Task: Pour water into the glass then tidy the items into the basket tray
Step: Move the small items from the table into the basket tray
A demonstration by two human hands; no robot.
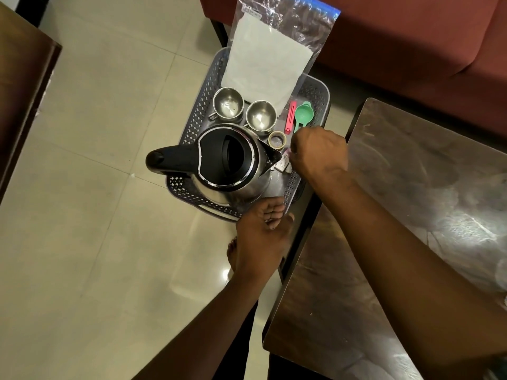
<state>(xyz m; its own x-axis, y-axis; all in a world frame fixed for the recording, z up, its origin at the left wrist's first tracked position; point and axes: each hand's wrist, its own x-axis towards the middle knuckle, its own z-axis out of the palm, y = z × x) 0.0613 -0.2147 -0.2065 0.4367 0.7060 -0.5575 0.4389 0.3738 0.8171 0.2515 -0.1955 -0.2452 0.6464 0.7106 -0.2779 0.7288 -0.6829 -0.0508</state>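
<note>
1. In the head view, the grey basket tray [189,133] sat over the tiled floor [96,187], just beside the dark desk [411,187].
2. The steel kettle [227,157] stood in the tray's near half, its black handle pointing left.
3. Behind the kettle stood a steel cup [228,106] and a second steel cup [260,115], with a small ring [277,139] near the kettle's spout.
4. A pink clip [290,117] and a green spoon [304,112] lay at the tray's right side.
5. A clear plastic bag [269,58] leaned at the far end.
6. The left hand [260,229] had its fingers curled at the tray's near rim, gripping it.
7. The right hand [318,152] pinched a small white packet [284,161] over the tray, beside the spout.
</note>
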